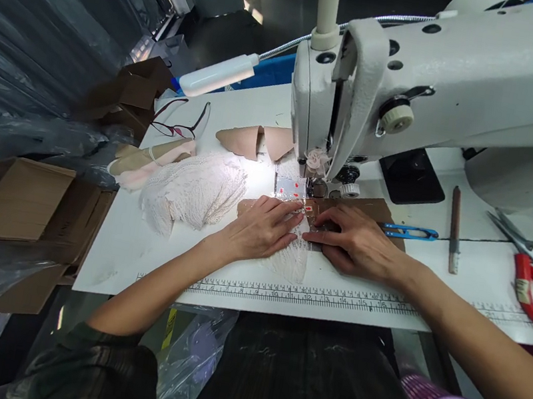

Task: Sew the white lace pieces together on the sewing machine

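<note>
White lace fabric point(293, 258) lies under the needle area of a white sewing machine point(308, 91) and spreads toward the table's front edge. My left hand point(264, 229) rests flat on it, fingers stretched toward the presser foot. To the right, my right hand point(354, 240) has bent fingers, with thumb and fingertips closed at the lace's right edge. Brown card point(371, 209) lies by the right hand, partly covered by it. A clear plate with red marks point(288, 188) sits just left of the needle. The needle tip is hard to make out.
Bunched lace point(202, 189), a rolled cloth bundle point(156, 158) and eyeglasses point(179, 126) lie left. Right are blue thread snips point(410, 232), a brown pencil-like stick point(455, 222), a black phone-like slab point(412, 175) and red-handled scissors point(528, 288). A ruler strip point(282, 293) runs along the front.
</note>
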{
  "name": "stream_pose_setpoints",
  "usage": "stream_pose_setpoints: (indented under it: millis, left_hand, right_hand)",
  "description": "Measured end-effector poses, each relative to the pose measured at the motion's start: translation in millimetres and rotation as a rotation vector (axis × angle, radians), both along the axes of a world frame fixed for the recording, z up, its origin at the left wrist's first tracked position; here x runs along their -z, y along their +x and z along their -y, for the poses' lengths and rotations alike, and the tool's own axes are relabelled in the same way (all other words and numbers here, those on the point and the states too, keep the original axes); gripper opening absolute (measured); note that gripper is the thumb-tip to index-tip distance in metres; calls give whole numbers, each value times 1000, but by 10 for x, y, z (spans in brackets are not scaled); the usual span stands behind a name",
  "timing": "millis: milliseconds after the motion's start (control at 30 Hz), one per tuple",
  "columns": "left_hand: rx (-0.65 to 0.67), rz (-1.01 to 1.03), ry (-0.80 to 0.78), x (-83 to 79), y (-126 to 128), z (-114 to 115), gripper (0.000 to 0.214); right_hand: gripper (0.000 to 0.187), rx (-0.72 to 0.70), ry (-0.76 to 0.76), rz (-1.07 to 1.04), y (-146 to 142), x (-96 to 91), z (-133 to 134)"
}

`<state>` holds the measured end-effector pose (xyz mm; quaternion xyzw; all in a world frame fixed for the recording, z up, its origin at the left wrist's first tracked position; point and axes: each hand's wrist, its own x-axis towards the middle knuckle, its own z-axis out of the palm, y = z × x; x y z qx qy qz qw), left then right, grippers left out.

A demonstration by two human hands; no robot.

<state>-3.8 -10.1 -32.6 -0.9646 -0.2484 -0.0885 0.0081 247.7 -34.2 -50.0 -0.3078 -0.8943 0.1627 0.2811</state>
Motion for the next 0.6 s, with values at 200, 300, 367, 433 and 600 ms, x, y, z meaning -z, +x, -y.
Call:
stream_pose_setpoints:
  millis: [200, 300, 367, 433, 600]
  left_hand:
    - [-42, -45, 39, -4, 71, 68, 32]
    - [-45, -77, 75, -30, 98, -4, 33]
    - [-40, -81, 63, -56, 103, -98, 34]
    - [-31, -80, 37, -80, 97, -194, 33]
    - [-34, -74, 29, -72, 60, -289, 34]
  right_hand:
    - [39, 145, -304, -115, 82, -97, -174]
    - [35, 241, -317, 12, 66, -137, -306]
    - [33, 304, -323, 61, 32, -134, -369]
    - [31, 375, -316, 21, 0, -99, -394]
    - [32, 379, -141, -22, 11, 33, -307]
